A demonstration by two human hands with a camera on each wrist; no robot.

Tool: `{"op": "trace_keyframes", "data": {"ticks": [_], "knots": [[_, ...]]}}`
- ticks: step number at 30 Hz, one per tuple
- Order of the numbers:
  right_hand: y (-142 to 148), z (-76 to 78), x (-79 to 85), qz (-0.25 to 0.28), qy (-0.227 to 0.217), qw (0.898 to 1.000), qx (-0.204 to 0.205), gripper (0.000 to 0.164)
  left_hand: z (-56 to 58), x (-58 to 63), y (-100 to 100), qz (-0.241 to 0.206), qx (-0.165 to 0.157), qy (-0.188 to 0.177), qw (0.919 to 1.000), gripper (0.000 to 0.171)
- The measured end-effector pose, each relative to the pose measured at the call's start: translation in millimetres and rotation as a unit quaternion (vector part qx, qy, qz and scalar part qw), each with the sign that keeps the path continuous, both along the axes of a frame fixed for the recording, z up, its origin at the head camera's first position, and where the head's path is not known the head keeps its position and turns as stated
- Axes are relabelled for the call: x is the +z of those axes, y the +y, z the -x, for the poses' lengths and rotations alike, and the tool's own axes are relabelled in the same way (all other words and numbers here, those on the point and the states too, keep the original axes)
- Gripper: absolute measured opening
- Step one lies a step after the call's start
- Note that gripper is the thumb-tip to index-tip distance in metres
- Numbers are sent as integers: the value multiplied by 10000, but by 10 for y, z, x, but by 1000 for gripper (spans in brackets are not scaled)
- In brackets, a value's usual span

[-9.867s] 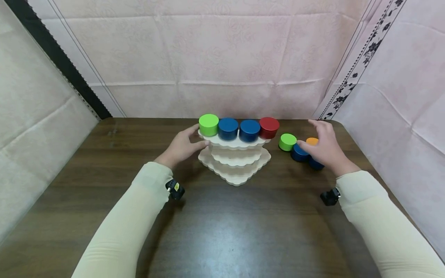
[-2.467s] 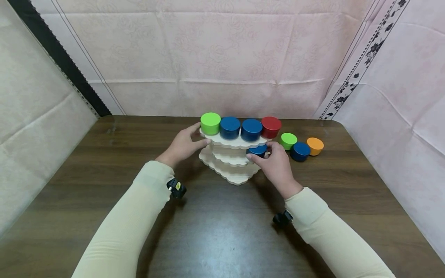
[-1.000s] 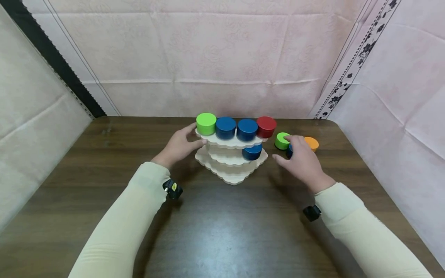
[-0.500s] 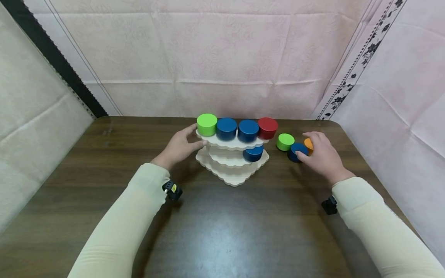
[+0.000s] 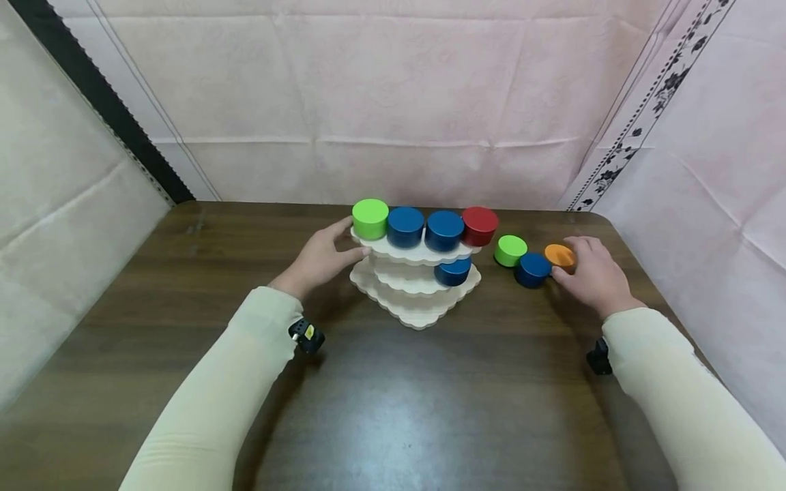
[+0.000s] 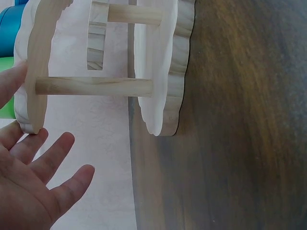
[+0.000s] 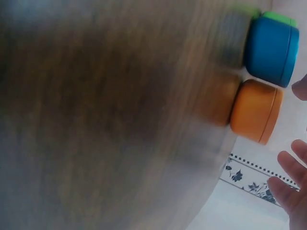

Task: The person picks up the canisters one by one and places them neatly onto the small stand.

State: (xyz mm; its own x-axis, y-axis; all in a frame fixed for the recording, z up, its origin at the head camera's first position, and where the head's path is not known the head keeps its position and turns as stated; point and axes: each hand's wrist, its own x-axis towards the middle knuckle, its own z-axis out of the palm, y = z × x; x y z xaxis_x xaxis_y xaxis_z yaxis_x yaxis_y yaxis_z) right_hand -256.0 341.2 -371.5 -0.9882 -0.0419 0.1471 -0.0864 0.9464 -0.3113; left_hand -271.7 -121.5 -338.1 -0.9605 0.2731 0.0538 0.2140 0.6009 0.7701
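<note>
My left hand (image 5: 316, 262) pinches the left edge of the top tier of a pale wooden three-tier stand (image 5: 414, 315) with scalloped edges; the left wrist view shows its thumb and fingertips on that edge. Along the top tier stand a green round tin (image 5: 370, 220), two blue tins (image 5: 405, 228) and a red tin (image 5: 479, 227). Another blue tin (image 5: 453, 274) sits on the middle tier's right side. My right hand (image 5: 597, 276) is spread around an orange tin (image 5: 557, 256) on the table; in the right wrist view the fingers stand apart from this lidded orange tin (image 7: 256, 112).
To the right of the stand, a green tin (image 5: 510, 251) and a blue tin (image 5: 532, 271) stand close beside the orange one on the dark wooden table (image 5: 393, 402). Pale patterned cloth (image 5: 399, 102) hangs behind the table and at both sides.
The right hand took a blue tin from the table group, set it on the middle tier, let go, and moved back right to the orange tin. The left hand stayed on the stand.
</note>
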Motion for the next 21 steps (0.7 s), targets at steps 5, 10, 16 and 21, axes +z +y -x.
{"op": "trace_keyframes", "data": {"ticks": [5, 10, 16, 21], "knots": [[43, 73, -8, -9, -377, 9993, -5, 68, -17, 31, 5, 10, -7, -51, 10000, 77], [72, 148, 13, 49, -918, 9958, -27, 75, -33, 45, 0, 28, 5, -10, 10000, 76], [78, 213, 14, 129, -1253, 9920, -66, 78, -30, 41, -6, 63, -7, 25, 10000, 75], [73, 240, 0, 209, -1391, 9900, -71, 77, -39, 51, 7, 65, 10, -50, 10000, 75]]}}
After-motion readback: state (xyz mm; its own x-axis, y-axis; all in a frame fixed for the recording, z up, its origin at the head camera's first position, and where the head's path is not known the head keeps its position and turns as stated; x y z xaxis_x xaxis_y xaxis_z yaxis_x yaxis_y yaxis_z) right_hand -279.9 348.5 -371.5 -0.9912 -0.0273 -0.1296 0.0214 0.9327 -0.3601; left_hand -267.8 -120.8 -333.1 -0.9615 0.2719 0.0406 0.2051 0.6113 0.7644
